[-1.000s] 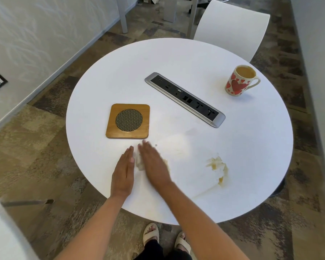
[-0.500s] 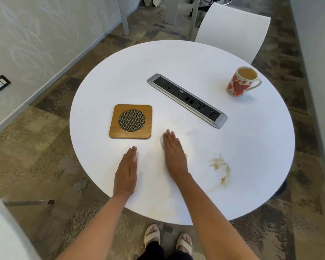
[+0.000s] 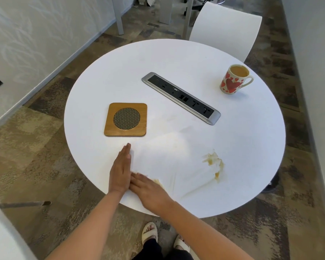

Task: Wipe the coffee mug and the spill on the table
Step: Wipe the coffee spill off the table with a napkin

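Both hands flat, fingers straight, at the surface's [image 3: 176, 59] near edge. We see the left hand [image 3: 120, 169] just beside the right hand [image 3: 150, 191], which presses a tissue [image 3: 158, 182]. Spill [image 3: 212, 160] lies to the right, apart, with bare room between; mug [image 3: 235, 79] by the far right edge.

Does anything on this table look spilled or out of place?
A brown coffee puddle sits front right on the round white table, with faint tan streaks trailing toward the right hand, which presses a stained tissue. The heart-patterned white mug stands upright.

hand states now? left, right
Left hand: open, flat on the table.
Right hand: open, fingers straight, pressing a stained tissue.
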`<state>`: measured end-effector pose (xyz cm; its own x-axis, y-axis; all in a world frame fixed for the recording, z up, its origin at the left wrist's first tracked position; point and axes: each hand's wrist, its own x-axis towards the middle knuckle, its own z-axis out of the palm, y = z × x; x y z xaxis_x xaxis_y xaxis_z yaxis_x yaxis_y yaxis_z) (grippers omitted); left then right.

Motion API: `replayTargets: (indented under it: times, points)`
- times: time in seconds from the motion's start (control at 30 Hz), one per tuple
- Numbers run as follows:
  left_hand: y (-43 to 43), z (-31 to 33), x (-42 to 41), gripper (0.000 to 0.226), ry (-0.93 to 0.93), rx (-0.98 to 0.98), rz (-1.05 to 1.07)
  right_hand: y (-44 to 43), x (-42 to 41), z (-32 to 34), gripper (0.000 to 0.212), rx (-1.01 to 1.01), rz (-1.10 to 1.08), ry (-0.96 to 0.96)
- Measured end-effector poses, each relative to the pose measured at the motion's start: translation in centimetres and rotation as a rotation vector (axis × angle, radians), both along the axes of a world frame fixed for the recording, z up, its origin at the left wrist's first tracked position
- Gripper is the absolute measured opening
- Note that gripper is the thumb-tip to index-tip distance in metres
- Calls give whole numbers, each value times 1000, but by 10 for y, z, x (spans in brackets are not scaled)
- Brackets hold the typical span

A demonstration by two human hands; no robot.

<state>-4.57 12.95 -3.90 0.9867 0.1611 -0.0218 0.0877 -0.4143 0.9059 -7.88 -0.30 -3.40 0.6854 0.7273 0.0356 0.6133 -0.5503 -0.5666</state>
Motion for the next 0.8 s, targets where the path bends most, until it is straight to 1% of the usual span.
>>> replayTargets:
  times: [0.07,0.17,0.23,0.37,0.5,0.57,0.63,0.7,0.8]
  points:
    - [-2,1,0,53,6,18,9,-12,-14,-1,49,-27,58,-21]
    - [-6,1,0,52,2,86,19,-37,-26,-2,51,-51,134,-75]
    - [-10,0,-3,46,2,149,-1,-57,-25,1,53,-54,110,-77]
    - [-19,-3,-16,48,-24,328,-28,-105,7,4,47,-45,-155,-92]
    - [-29,-2,-30,52,-56,447,-50,-160,43,5,52,-133,-385,-112]
    - [-34,-1,-36,52,-58,481,-48,-191,53,3,55,-161,-523,-86]
    - [-38,0,-41,52,-58,501,-44,-224,53,1,63,-199,-673,-116]
    - [-44,2,-44,51,-54,498,-31,-248,46,2,70,-216,-812,-103]
    - [-51,2,-48,50,-39,490,-33,-249,27,4,71,-219,-958,-52]
